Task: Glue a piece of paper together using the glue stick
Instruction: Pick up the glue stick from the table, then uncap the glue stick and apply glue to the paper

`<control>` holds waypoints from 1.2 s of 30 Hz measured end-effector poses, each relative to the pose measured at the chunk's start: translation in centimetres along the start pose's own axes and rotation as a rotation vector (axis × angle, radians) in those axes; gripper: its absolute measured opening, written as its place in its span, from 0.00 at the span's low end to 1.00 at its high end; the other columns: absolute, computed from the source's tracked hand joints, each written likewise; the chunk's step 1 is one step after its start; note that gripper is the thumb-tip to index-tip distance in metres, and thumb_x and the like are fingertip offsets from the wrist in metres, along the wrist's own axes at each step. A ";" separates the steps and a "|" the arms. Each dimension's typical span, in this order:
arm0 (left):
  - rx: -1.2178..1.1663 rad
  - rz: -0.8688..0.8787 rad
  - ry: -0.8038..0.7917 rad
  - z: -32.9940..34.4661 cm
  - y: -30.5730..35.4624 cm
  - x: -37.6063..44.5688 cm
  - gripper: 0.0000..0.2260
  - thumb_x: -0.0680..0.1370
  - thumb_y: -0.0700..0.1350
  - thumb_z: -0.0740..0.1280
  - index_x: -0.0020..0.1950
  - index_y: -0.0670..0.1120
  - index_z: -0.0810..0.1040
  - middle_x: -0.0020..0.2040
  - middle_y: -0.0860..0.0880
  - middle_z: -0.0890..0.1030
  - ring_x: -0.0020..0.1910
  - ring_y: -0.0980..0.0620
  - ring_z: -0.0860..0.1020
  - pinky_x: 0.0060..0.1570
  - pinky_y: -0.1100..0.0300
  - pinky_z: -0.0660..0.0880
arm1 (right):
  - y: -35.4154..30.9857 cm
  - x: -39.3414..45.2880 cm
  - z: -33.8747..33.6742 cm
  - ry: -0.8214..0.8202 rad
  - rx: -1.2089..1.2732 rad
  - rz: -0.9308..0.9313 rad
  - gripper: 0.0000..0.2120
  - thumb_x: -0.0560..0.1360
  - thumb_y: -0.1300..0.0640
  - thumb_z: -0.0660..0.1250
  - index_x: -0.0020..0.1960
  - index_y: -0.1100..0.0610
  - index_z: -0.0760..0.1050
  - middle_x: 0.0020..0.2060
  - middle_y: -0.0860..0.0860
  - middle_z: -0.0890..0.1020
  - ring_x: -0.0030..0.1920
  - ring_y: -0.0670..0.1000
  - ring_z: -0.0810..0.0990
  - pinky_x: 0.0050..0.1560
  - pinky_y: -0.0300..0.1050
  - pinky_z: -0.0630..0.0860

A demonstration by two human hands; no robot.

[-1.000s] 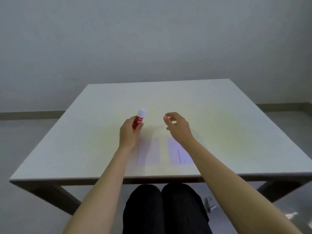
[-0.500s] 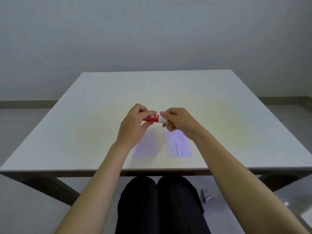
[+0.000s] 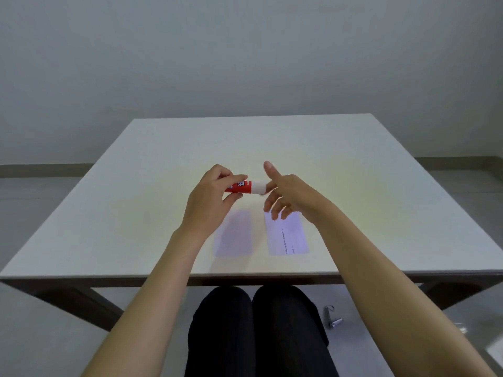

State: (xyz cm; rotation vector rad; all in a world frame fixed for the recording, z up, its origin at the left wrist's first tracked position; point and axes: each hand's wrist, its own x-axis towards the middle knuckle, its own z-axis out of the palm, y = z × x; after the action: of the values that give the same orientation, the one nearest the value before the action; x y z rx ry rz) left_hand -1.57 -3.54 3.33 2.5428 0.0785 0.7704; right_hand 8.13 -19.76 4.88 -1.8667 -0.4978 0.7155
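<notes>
My left hand (image 3: 211,201) grips a red glue stick (image 3: 241,187) and holds it level above the table, its white cap (image 3: 258,187) pointing right. My right hand (image 3: 285,194) is just right of the cap with thumb up and fingers spread; one fingertip seems to touch the cap's end. Two pale paper pieces lie flat below the hands: a blank left piece (image 3: 232,232) and a right piece (image 3: 287,235) with a line of print, a narrow gap between them.
The white table (image 3: 381,186) has its near edge just above my dark-trousered knees (image 3: 255,330). A small metal object (image 3: 332,321) lies on the floor under the table's right side. A plain wall stands behind.
The left hand turned the glue stick from upright to level. The right hand closed its fingers on the cap half a second ago and now has them spread.
</notes>
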 end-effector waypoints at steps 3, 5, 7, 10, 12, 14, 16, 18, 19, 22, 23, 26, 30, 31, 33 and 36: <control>0.014 0.008 0.004 0.2 0.2 0.0 0.16 0.73 0.39 0.71 0.59 0.47 0.80 0.48 0.50 0.74 0.48 0.50 0.75 0.46 0.57 0.75 | 0.5 0.2 0.4 0.061 0.039 -0.112 0.12 0.78 0.50 0.63 0.44 0.59 0.74 0.29 0.53 0.79 0.26 0.52 0.75 0.30 0.43 0.73; 0.025 -0.014 0.017 0.2 0.0 0.1 0.16 0.73 0.39 0.71 0.60 0.48 0.80 0.49 0.49 0.75 0.49 0.50 0.75 0.47 0.57 0.75 | 0.8 0.0 0.0 0.007 0.162 -0.147 0.11 0.75 0.55 0.68 0.53 0.58 0.71 0.39 0.54 0.78 0.30 0.52 0.78 0.33 0.43 0.76; 0.025 -0.024 0.014 0.2 -0.1 0.2 0.16 0.73 0.39 0.71 0.60 0.48 0.80 0.49 0.49 0.76 0.50 0.49 0.75 0.48 0.56 0.75 | 0.7 -0.2 -0.2 -0.016 0.201 -0.068 0.20 0.74 0.46 0.68 0.59 0.57 0.69 0.44 0.55 0.78 0.31 0.52 0.79 0.33 0.43 0.77; 0.042 0.005 0.006 0.4 0.2 0.4 0.15 0.72 0.40 0.72 0.59 0.47 0.81 0.48 0.48 0.78 0.48 0.48 0.76 0.49 0.54 0.74 | 0.3 -0.2 0.4 -0.008 0.152 -0.002 0.21 0.77 0.41 0.61 0.49 0.60 0.73 0.34 0.57 0.79 0.24 0.51 0.76 0.26 0.40 0.74; 0.047 -0.001 -0.002 0.5 0.3 0.5 0.14 0.71 0.41 0.73 0.57 0.47 0.82 0.47 0.48 0.79 0.47 0.47 0.77 0.47 0.54 0.74 | 0.3 0.1 0.8 0.038 0.148 -0.114 0.14 0.78 0.50 0.63 0.46 0.62 0.73 0.33 0.58 0.78 0.24 0.51 0.76 0.26 0.40 0.74; 0.009 -0.075 -0.034 0.4 0.2 0.6 0.13 0.71 0.45 0.73 0.56 0.49 0.82 0.46 0.49 0.79 0.45 0.48 0.77 0.45 0.55 0.74 | 0.6 0.3 0.4 0.104 0.154 -0.228 0.08 0.77 0.58 0.66 0.49 0.64 0.74 0.36 0.57 0.79 0.27 0.51 0.78 0.31 0.41 0.77; -0.082 -0.186 -0.078 0.2 -0.4 0.3 0.12 0.72 0.46 0.72 0.55 0.51 0.82 0.45 0.50 0.80 0.44 0.49 0.78 0.44 0.56 0.73 | 1.0 0.4 -0.5 0.168 0.202 -0.284 0.08 0.75 0.61 0.67 0.52 0.63 0.75 0.37 0.55 0.79 0.29 0.50 0.80 0.33 0.41 0.79; -0.194 -0.304 -0.066 0.0 -1.2 -0.4 0.10 0.72 0.46 0.72 0.53 0.52 0.83 0.46 0.51 0.83 0.44 0.54 0.79 0.45 0.61 0.72 | 1.9 0.7 -1.9 0.314 0.270 -0.244 0.10 0.74 0.62 0.69 0.54 0.63 0.73 0.37 0.56 0.79 0.28 0.51 0.80 0.34 0.42 0.80; -0.260 -0.368 -0.040 -0.3 -1.6 -0.8 0.10 0.72 0.46 0.71 0.52 0.53 0.83 0.45 0.53 0.84 0.43 0.57 0.80 0.45 0.64 0.72 | 2.6 1.0 -2.7 0.413 0.251 -0.202 0.13 0.73 0.62 0.70 0.55 0.63 0.72 0.38 0.56 0.79 0.28 0.51 0.80 0.35 0.45 0.80; -0.425 -0.553 0.056 -0.7 -2.6 -1.5 0.03 0.72 0.47 0.71 0.45 0.54 0.81 0.38 0.58 0.84 0.39 0.63 0.81 0.45 0.65 0.71 | 4.8 1.7 -5.0 0.619 -0.064 -0.108 0.11 0.71 0.63 0.71 0.52 0.64 0.75 0.44 0.57 0.79 0.34 0.55 0.80 0.42 0.50 0.79; -0.478 -0.587 0.079 -0.7 -2.8 -1.6 0.02 0.73 0.47 0.71 0.44 0.53 0.80 0.35 0.58 0.84 0.38 0.65 0.81 0.45 0.64 0.71 | 5.3 1.8 -5.3 0.628 -0.158 -0.110 0.10 0.71 0.63 0.70 0.52 0.63 0.76 0.45 0.57 0.80 0.38 0.57 0.80 0.43 0.50 0.78; -0.678 -0.620 0.123 -0.7 -2.3 -1.3 0.04 0.73 0.42 0.70 0.48 0.49 0.81 0.38 0.61 0.85 0.45 0.66 0.82 0.54 0.59 0.75 | 6.3 2.0 -5.1 0.591 -0.417 -0.167 0.11 0.74 0.62 0.64 0.56 0.59 0.75 0.49 0.57 0.80 0.42 0.55 0.76 0.40 0.46 0.72; -0.840 -0.598 0.156 -0.7 -1.4 -0.8 0.11 0.74 0.37 0.68 0.46 0.53 0.80 0.53 0.53 0.82 0.57 0.55 0.80 0.61 0.53 0.74 | 7.3 2.2 -4.7 0.587 -0.660 -0.134 0.15 0.76 0.61 0.57 0.61 0.57 0.71 0.52 0.56 0.78 0.49 0.59 0.77 0.44 0.48 0.72; -0.870 -0.608 0.172 -0.7 -1.3 -0.8 0.11 0.74 0.36 0.68 0.45 0.53 0.80 0.54 0.52 0.82 0.57 0.54 0.80 0.60 0.53 0.75 | 7.5 2.2 -4.7 0.586 -0.681 -0.120 0.15 0.76 0.61 0.57 0.62 0.56 0.71 0.53 0.56 0.78 0.51 0.60 0.77 0.46 0.49 0.72; -0.957 -0.644 0.202 -0.7 -1.2 -0.7 0.08 0.74 0.36 0.69 0.47 0.49 0.81 0.52 0.51 0.81 0.54 0.50 0.80 0.58 0.55 0.76 | 7.6 1.9 -4.9 0.555 -0.714 -0.107 0.18 0.75 0.60 0.60 0.64 0.55 0.69 0.55 0.56 0.76 0.51 0.61 0.77 0.46 0.50 0.73; -1.088 -0.705 0.266 -0.5 -1.0 -0.7 0.09 0.74 0.35 0.69 0.53 0.41 0.79 0.49 0.50 0.81 0.51 0.49 0.80 0.55 0.57 0.79 | 7.1 1.3 -4.9 0.543 -0.734 -0.115 0.28 0.72 0.55 0.69 0.69 0.53 0.64 0.63 0.56 0.71 0.50 0.61 0.79 0.45 0.49 0.72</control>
State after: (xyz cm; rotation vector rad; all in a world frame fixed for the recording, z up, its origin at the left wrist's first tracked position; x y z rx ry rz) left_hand -2.37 -2.58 2.90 1.2427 0.4686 0.5969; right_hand 12.49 -25.01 -0.51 -2.5635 -0.5410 -0.1054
